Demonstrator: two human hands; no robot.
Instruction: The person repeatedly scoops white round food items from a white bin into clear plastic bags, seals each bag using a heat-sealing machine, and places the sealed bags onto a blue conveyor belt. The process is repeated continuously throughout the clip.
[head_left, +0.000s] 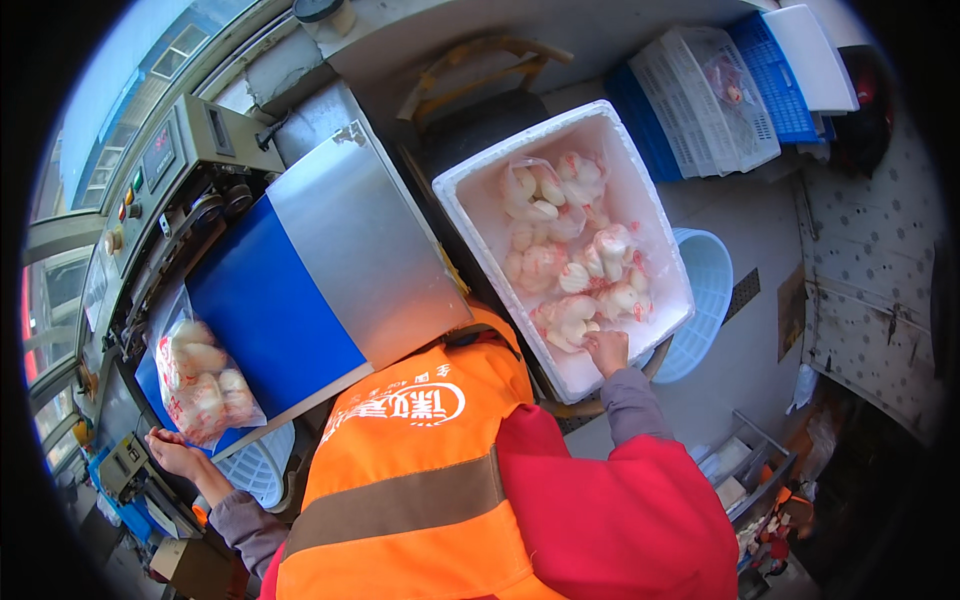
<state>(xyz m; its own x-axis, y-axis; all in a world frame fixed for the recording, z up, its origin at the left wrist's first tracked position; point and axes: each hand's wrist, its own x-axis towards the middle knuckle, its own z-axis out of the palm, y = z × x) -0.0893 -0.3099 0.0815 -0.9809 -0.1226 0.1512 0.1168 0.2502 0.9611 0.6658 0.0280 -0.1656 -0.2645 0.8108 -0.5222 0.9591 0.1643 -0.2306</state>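
Note:
My right hand reaches into a white foam box. Its fingers are closed at the edge of a clear plastic bag with red print and pale rounded food pieces inside. Several similar bags lie around it in the box. At lower left, my left hand is curled beside the blue conveyor belt of a band sealing machine. Nothing shows clearly in that hand. Just above it, another filled bag lies on the belt, its flat top edge towards the sealer.
A metal plate covers the belt's far part. Stacked plastic crates stand at upper right. A light blue plastic basket is right of the foam box, and another basket sits below the belt. A cardboard box stands at lower left.

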